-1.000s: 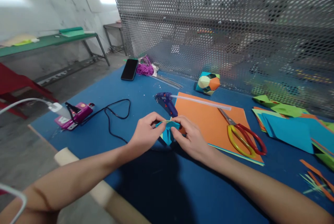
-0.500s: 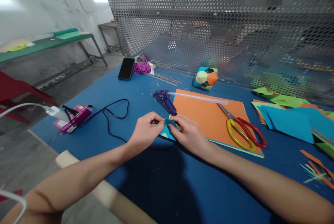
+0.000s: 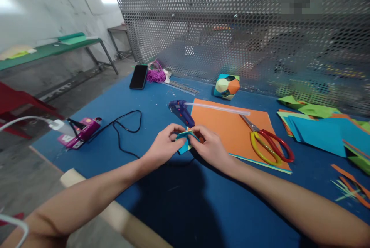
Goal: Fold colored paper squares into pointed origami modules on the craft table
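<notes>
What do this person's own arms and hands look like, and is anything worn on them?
The left hand and right hand are bare: no gloves, and no rings show. The left forearm and right forearm are uncovered, with no sleeve or watch in view.

Blue tabletop (image 3: pixel 239 219) affords passage between forearms (image 3: pixel 104 188); black cord (image 3: pixel 118 140) obstructs left of left hand (image 3: pixel 163 144), scissors (image 3: pixel 256 129) right of right hand (image 3: pixel 212 147), glue gun (image 3: pixel 182 111) ahead.
</notes>
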{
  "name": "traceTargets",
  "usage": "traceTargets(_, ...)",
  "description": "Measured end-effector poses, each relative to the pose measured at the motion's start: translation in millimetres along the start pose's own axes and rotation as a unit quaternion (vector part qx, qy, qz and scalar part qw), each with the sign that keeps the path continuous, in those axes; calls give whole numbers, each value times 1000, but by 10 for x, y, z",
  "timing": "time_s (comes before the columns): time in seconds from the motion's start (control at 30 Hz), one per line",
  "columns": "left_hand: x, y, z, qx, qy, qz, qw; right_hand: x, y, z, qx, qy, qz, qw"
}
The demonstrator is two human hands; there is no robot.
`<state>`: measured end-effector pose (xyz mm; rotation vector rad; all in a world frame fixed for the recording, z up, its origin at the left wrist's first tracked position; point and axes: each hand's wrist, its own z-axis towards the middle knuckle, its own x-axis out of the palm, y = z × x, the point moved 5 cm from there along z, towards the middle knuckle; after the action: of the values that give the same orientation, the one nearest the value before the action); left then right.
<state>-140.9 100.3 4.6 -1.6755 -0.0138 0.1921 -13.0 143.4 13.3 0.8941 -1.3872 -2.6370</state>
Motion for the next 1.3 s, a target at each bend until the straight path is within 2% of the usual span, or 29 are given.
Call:
traceTargets(0.1,-15,-8,10,1,-4,45,999,21,-10,-13,6,10,13,1000)
traceTargets(0.33,-40,-43,12,22,-24,72,997,68,-63,-16,49,33,54,997)
traceTargets(0.53,-70,-19,-17,-4,-59,101,993,54,-69,-11,103,31,97,989)
traceTargets(0.7,-33,-13,-19,5,-37,82,996,48,-49,-8,85,22,86,992)
traceTargets(0.8,-40,-15,-17,0,-47,76,996,51,-49,-10,88,37,92,991)
traceTargets(0.9,-63,-24,-19,-12,-62,74,995,-1,-52,21,110,52,103,987)
traceTargets(1.07,-76,-32,-25,-33,-60,41,997,-179,-101,175,164,22,123,979)
traceTargets(1.17,-61,-37,-24,-27,-46,20,998,-144,-101,246,175,80,140,971)
traceTargets(1.23,-52,-40,-25,-19,-36,27,999,-79,-80,253,172,134,150,965)
traceTargets(1.3,-44,-44,-25,-15,-25,42,999,-33,-64,241,167,162,147,961)
